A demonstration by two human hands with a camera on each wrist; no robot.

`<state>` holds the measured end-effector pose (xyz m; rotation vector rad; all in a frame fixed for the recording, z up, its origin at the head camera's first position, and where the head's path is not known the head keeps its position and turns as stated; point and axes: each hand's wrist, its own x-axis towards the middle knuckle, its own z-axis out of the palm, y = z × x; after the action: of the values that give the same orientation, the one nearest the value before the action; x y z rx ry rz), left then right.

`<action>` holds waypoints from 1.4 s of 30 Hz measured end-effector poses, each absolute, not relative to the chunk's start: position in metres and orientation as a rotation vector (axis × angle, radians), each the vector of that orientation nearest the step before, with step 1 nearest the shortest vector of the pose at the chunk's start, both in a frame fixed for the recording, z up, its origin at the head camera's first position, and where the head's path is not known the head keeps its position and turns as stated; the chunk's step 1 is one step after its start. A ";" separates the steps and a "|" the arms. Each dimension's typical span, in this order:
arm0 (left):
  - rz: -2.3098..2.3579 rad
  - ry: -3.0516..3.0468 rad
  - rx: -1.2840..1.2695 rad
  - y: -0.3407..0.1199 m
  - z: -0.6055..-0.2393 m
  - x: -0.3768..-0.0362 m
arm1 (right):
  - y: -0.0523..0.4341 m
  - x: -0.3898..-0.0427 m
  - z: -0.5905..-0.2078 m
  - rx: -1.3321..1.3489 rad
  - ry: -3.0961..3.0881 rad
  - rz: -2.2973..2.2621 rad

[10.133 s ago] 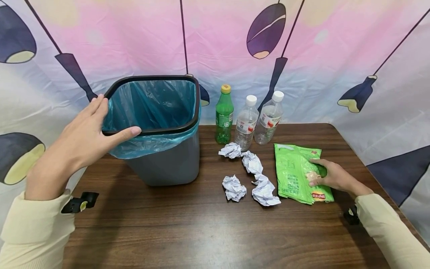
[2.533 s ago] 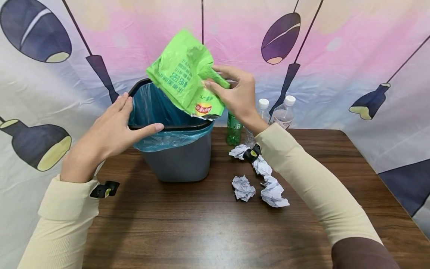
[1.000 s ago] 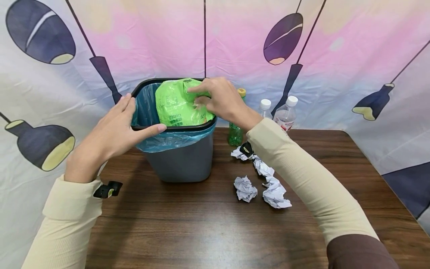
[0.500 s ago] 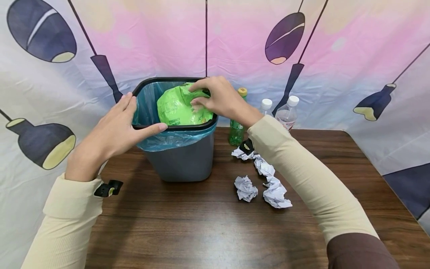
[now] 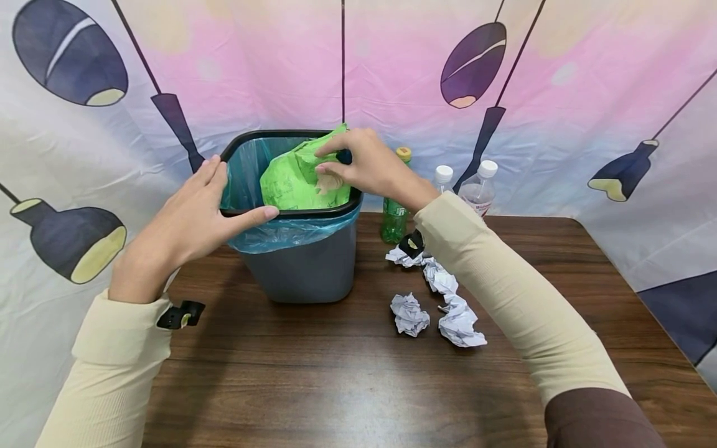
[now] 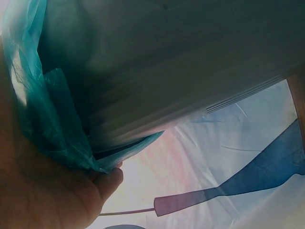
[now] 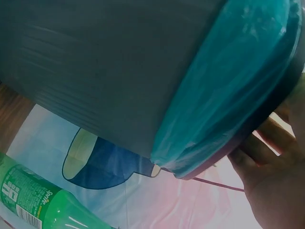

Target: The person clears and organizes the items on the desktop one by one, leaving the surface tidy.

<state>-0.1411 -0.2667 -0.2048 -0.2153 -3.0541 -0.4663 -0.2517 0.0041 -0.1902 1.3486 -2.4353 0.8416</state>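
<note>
I judge the step in hand to be binning: my right hand (image 5: 366, 165) pinches the green bag (image 5: 285, 183), which sits mostly inside the lined bin (image 5: 308, 267), while my left hand (image 5: 187, 221) rests spread on its rim (image 5: 302, 213). Next move calls for releasing the bag. Count: one bin, at least one bag, one green bottle (image 5: 394, 223), two clear bottles (image 5: 477, 194), four crumpled papers (image 5: 410, 315) on the counter (image 5: 313, 379).
</note>
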 end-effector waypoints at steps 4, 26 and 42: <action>-0.467 -3.053 -0.210 -0.267 -0.205 -0.141 | 0.007 -0.252 -0.187 1.347 -2.395 0.903; -0.461 -3.058 -0.209 -0.271 -0.204 -0.139 | 0.070 -0.248 -0.167 1.047 -2.403 1.014; -0.459 -3.058 -0.211 -0.272 -0.205 -0.140 | 0.138 -0.248 -0.174 0.706 -2.429 1.063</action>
<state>-0.1402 -0.2719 -0.2050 -0.2111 -3.0583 -0.4591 -0.2482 0.1379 -0.1738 0.7059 -2.4294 1.0626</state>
